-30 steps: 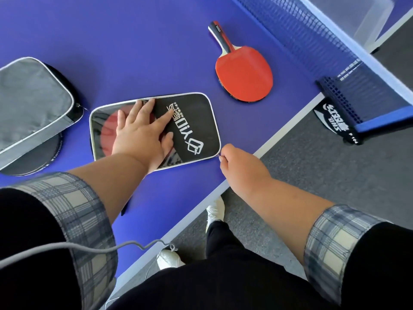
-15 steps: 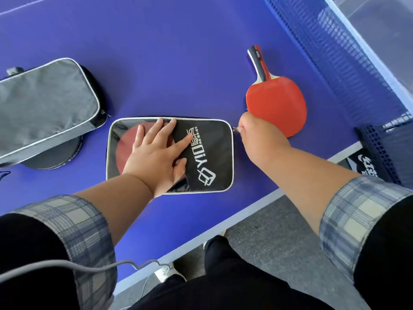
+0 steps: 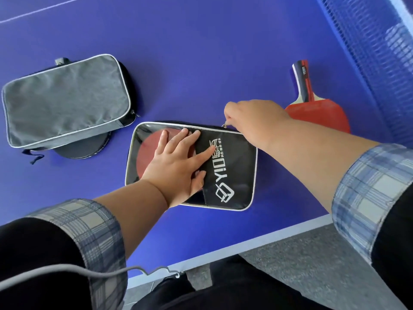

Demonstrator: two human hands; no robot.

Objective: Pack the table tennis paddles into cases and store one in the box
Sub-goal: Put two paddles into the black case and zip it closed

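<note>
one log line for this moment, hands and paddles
left hand: flat on black case | right hand: pinches zipper pull at far edge | red paddle: uncased, right of case | grey case: untouched

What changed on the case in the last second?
The right hand, pinching the zipper pull, drew it from the near right corner of the black case, round its far right corner, leftward along the far edge. The left hand stayed flat on the case; red paddle and grey case unmoved.

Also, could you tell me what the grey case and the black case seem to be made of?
Grey case: apparently matte woven fabric, heathered texture. Black case: probably smooth synthetic with a glossy clear window; reflections, and a red paddle shows through.
</note>
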